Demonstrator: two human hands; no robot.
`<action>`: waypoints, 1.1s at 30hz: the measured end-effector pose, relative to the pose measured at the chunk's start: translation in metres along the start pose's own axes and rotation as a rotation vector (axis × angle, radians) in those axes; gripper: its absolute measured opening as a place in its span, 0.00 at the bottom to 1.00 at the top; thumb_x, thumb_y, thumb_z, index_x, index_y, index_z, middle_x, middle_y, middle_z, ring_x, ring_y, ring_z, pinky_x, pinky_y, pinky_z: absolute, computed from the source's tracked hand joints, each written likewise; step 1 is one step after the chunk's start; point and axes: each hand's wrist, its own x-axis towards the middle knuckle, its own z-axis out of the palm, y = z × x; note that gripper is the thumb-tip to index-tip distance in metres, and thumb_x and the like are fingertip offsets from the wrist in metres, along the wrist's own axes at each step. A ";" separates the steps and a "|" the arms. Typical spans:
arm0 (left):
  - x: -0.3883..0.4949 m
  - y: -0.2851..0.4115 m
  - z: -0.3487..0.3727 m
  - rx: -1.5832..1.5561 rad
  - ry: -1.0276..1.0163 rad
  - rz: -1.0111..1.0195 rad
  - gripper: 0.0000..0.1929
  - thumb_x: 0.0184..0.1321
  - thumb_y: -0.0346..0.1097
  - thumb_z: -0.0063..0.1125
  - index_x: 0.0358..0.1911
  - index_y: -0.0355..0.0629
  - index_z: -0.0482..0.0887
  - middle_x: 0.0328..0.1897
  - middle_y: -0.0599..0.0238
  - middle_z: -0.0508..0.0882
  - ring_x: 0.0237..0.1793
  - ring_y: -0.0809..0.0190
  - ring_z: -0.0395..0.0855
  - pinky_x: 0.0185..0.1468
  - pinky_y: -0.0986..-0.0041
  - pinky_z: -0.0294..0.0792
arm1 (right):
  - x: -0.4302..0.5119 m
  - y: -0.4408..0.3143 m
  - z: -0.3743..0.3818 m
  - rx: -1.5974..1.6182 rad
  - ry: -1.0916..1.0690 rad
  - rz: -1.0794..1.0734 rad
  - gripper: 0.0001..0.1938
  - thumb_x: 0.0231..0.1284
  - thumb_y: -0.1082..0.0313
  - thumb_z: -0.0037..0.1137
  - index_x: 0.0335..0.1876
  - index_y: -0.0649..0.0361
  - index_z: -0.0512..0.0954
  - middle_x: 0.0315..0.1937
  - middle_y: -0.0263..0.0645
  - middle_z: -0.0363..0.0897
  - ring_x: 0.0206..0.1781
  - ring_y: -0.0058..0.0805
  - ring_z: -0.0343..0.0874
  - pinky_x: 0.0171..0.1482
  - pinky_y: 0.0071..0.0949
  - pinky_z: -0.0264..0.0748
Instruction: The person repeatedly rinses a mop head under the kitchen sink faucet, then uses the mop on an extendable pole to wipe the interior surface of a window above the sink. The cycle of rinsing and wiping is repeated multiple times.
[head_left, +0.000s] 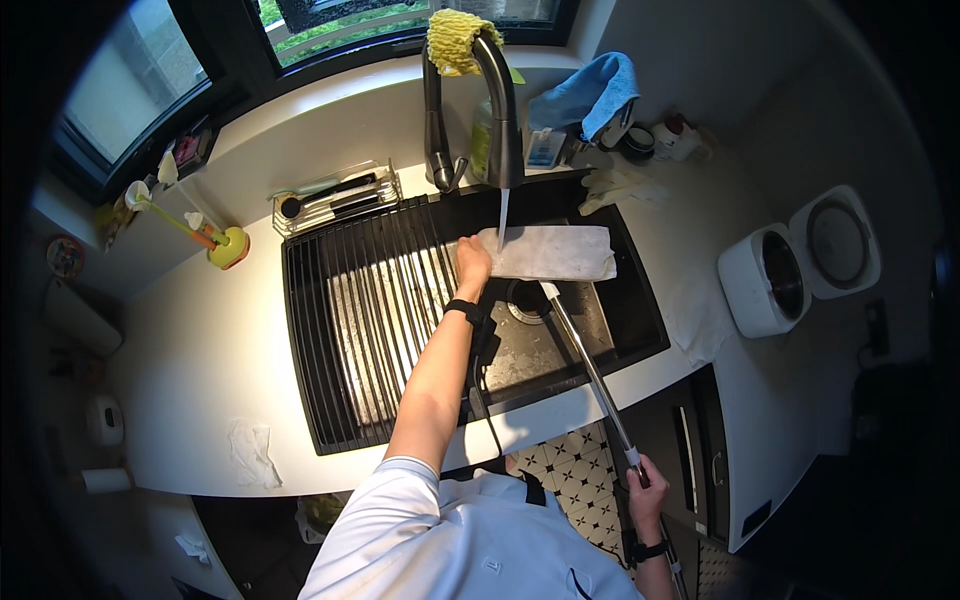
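A flat mop head with a pale, damp-looking pad (559, 253) lies pad side up over the dark sink (562, 352). Water from the pull-down faucet (504, 135) runs onto the pad near its left end. That left end is in the grip of my left hand (473, 264). The mop's metal pole (589, 360) slants from under the head, over the sink's front edge, towards me. Lower down, my right hand (648, 487) is closed around the pole. The joint between head and pole is partly hidden beneath the pad.
A black roll-up drying rack (375, 330) covers the sink's left part. Behind it stands a wire utensil basket (337, 199). A yellow cloth (459, 41) hangs on the faucet, a blue cloth (592, 94) beyond it. A white lidded container (765, 281) stands open at right; a crumpled tissue (253, 454) lies left.
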 end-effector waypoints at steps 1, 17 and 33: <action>0.001 -0.002 0.000 0.003 0.024 0.011 0.19 0.73 0.44 0.48 0.46 0.31 0.82 0.44 0.36 0.86 0.51 0.36 0.84 0.54 0.53 0.73 | 0.000 0.002 0.000 0.008 -0.010 0.029 0.16 0.57 0.79 0.61 0.52 0.64 0.81 0.29 0.39 0.78 0.30 0.23 0.76 0.35 0.26 0.73; 0.015 -0.027 0.014 -0.118 -0.019 -0.038 0.32 0.66 0.60 0.58 0.50 0.30 0.83 0.51 0.37 0.85 0.55 0.40 0.84 0.57 0.55 0.72 | 0.005 0.001 -0.001 0.003 -0.012 0.033 0.17 0.58 0.78 0.62 0.54 0.66 0.81 0.30 0.37 0.80 0.30 0.19 0.75 0.34 0.23 0.73; -0.015 0.011 0.006 -0.722 -0.124 -0.342 0.55 0.49 0.29 0.70 0.77 0.51 0.42 0.64 0.45 0.71 0.55 0.55 0.77 0.47 0.66 0.75 | 0.010 -0.029 0.035 -0.139 -0.028 -0.100 0.19 0.58 0.75 0.62 0.57 0.59 0.81 0.34 0.45 0.82 0.34 0.43 0.83 0.37 0.34 0.78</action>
